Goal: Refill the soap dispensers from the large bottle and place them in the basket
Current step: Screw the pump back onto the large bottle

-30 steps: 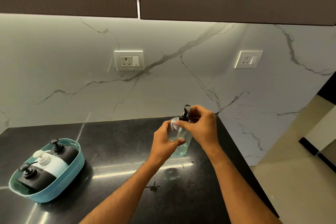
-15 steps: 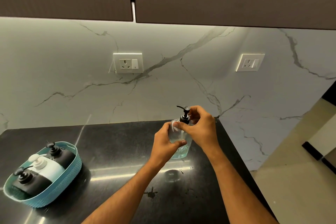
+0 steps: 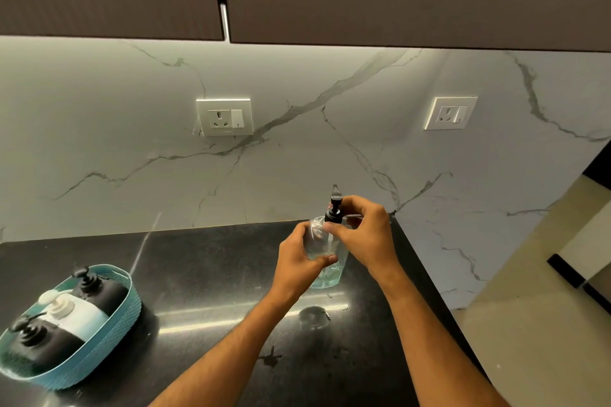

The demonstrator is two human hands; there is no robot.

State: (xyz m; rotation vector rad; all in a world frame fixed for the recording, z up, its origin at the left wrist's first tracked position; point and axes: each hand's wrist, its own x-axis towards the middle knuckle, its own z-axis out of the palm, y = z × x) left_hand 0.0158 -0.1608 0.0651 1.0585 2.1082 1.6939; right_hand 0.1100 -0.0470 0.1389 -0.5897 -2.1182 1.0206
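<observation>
A dark, glossy desk (image 3: 205, 277) runs beneath a white marble wall with two sockets, seen from above through a head-worn camera. Far to the left of the clear dispenser sits a teal basket (image 3: 109, 324) at the desk's left edge, holding three pump bottles lying side by side: a black one (image 3: 102, 291) at the back, a white one (image 3: 79, 314) in the middle, and another black one (image 3: 39, 340) nearest the viewer. Moving right, the left hand (image 3: 297, 261) wraps round the body of the clear dispenser (image 3: 325, 261), fingers and thumb curled about it, steadying it upright on the desk; a little pale blue liquid shows low inside. On the dispenser's right side, the right hand (image 3: 367, 235) pinches the collar of the black pump top (image 3: 334, 208) between thumb and curled fingers, and the spout points away toward the wall. The step in hand appears to be turning the pump at the neck; whether it is being loosened or tightened cannot be told. No large refill bottle is in view. If the pump is being closed, the next move calls for a firm final twist, then carrying the dispenser left to the basket, where little free space remains.
</observation>
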